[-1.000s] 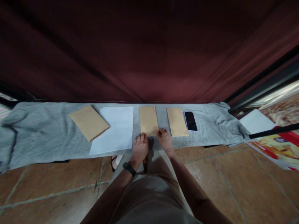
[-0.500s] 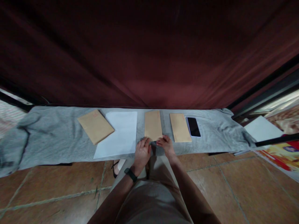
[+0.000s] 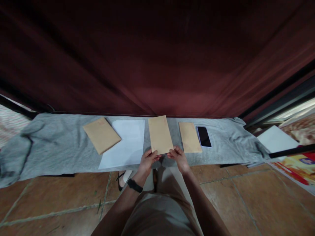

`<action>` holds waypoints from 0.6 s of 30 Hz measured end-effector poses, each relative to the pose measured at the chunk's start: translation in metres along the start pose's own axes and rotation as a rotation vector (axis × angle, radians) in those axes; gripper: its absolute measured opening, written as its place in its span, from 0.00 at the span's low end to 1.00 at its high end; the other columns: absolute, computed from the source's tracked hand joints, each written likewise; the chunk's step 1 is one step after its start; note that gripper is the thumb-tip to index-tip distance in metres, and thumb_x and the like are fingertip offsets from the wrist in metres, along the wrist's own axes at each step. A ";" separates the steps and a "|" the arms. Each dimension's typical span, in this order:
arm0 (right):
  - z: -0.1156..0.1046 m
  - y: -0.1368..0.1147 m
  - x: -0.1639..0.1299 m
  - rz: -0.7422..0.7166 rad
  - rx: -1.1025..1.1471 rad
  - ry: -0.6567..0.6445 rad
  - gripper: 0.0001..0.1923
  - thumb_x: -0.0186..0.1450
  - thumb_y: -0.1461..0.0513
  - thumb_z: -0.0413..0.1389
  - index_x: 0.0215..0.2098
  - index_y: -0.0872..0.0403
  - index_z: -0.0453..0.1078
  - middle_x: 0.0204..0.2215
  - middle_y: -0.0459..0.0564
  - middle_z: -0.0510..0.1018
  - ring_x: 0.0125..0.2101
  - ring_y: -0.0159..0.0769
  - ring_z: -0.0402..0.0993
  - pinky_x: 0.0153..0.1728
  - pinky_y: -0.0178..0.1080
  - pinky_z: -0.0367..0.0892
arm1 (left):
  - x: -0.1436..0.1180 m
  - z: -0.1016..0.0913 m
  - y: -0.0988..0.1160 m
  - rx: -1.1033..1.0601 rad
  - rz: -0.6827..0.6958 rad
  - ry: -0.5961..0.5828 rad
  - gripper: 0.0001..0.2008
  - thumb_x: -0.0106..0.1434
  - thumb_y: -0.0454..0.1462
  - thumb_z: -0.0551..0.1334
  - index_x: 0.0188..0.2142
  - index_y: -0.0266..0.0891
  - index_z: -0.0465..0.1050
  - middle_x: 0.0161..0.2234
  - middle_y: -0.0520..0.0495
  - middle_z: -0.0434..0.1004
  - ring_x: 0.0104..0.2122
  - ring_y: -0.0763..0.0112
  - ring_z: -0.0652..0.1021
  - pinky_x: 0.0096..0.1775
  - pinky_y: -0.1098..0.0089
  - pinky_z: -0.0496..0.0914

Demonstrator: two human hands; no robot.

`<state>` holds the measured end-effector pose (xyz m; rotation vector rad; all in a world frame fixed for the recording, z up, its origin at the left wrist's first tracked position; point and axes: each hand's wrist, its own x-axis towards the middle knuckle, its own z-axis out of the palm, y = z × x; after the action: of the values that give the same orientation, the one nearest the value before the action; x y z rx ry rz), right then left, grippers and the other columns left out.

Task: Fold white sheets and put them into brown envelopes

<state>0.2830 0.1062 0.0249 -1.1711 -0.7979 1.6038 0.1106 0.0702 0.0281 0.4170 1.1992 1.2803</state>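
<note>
Between my hands is a tan paper envelope (image 3: pixel 160 133), tilted slightly, its near edge raised toward me. My left hand (image 3: pixel 148 160) pinches its near left corner, thumb on top and fingers underneath. At the near right corner my right hand (image 3: pixel 179 158) grips it the same way. To the right lies another tan envelope (image 3: pixel 190 137), flat on the grey cloth. A stack of tan envelopes (image 3: pixel 101 135) sits at an angle on the left, partly over white paper sheets (image 3: pixel 129 142).
A phone (image 3: pixel 204 136) with a dark screen lies right of the single envelope. Grey cloth (image 3: pixel 59 144) covers the narrow surface, with a dark red curtain (image 3: pixel 157 72) rising behind it. A white flat item (image 3: pixel 278 139) and a colourful printed package (image 3: pixel 299 167) are at far right.
The envelope between my hands has been lifted off the cloth and turned slightly. My fingers have gone from its near edge on the cloth to pinching both near corners.
</note>
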 end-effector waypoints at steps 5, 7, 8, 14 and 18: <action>-0.003 0.002 -0.002 0.031 0.069 0.049 0.24 0.45 0.49 0.75 0.33 0.52 0.76 0.26 0.43 0.81 0.26 0.32 0.79 0.31 0.35 0.76 | -0.006 -0.002 0.001 0.000 0.007 -0.044 0.26 0.43 0.47 0.79 0.37 0.34 0.81 0.34 0.42 0.85 0.31 0.65 0.82 0.34 0.70 0.73; -0.003 0.003 -0.003 0.032 0.122 0.068 0.23 0.46 0.51 0.75 0.34 0.52 0.76 0.26 0.42 0.81 0.27 0.32 0.80 0.32 0.35 0.77 | -0.007 -0.001 0.000 -0.024 0.008 -0.052 0.25 0.43 0.46 0.80 0.37 0.34 0.81 0.35 0.42 0.85 0.31 0.66 0.82 0.34 0.70 0.73; -0.002 0.004 -0.004 0.033 0.150 0.071 0.22 0.47 0.51 0.75 0.34 0.51 0.76 0.26 0.42 0.81 0.27 0.32 0.80 0.33 0.35 0.77 | -0.007 0.000 0.000 -0.036 0.008 -0.058 0.25 0.43 0.46 0.80 0.37 0.34 0.81 0.35 0.42 0.85 0.31 0.66 0.82 0.35 0.70 0.73; 0.013 0.008 -0.014 0.079 0.216 -0.016 0.19 0.50 0.51 0.74 0.27 0.53 0.74 0.26 0.47 0.82 0.30 0.37 0.82 0.40 0.41 0.78 | -0.009 0.013 -0.002 -0.090 0.013 -0.121 0.21 0.46 0.43 0.79 0.37 0.35 0.80 0.34 0.45 0.84 0.31 0.70 0.81 0.36 0.72 0.74; 0.019 0.005 -0.015 -0.046 0.033 0.006 0.19 0.56 0.46 0.68 0.28 0.53 0.76 0.26 0.49 0.82 0.29 0.38 0.81 0.39 0.41 0.76 | -0.010 0.018 -0.006 -0.114 -0.023 -0.119 0.18 0.49 0.42 0.78 0.36 0.36 0.79 0.34 0.45 0.84 0.32 0.71 0.82 0.37 0.72 0.75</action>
<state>0.2645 0.0909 0.0317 -1.1257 -0.7859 1.5688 0.1301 0.0658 0.0348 0.3896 1.0235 1.2789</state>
